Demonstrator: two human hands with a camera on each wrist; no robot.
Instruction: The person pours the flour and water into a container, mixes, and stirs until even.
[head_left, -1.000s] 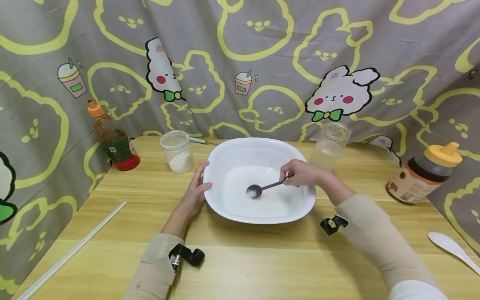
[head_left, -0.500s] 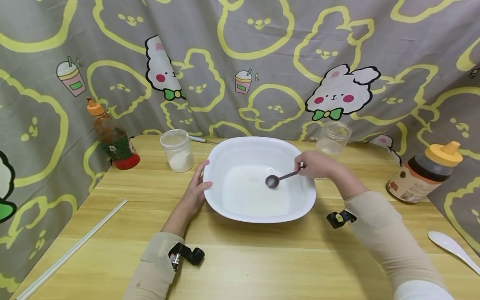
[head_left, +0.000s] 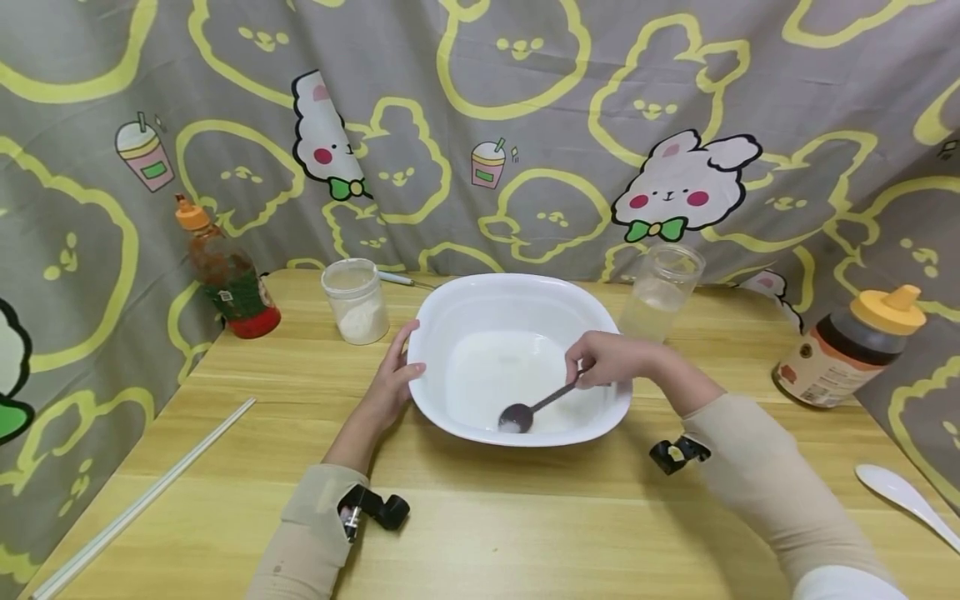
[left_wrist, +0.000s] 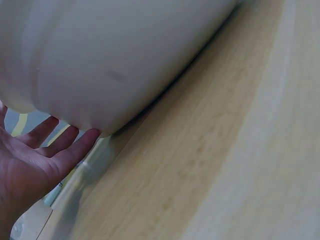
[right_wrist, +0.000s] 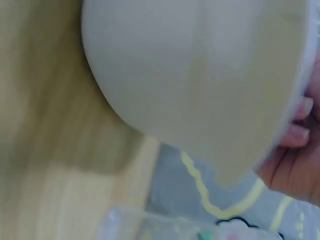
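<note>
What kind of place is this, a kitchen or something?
Probably a makeshift home cooking corner, not a real kitchen: a wooden table with a white bowl, a jar of white powder and sauce bottles, backed by a cartoon rabbit curtain.

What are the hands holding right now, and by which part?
The right hand pinches the dark spoon by the far end of its handle, its scoop down in the white basin. The left hand holds nothing; its straight fingers rest against the basin's left side.

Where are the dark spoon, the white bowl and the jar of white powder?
dark spoon (head_left: 517,416): head view, on its scoop.
white bowl (head_left: 480,291): head view, on the far rim.
jar of white powder (head_left: 358,310): head view, on its side wall.
</note>
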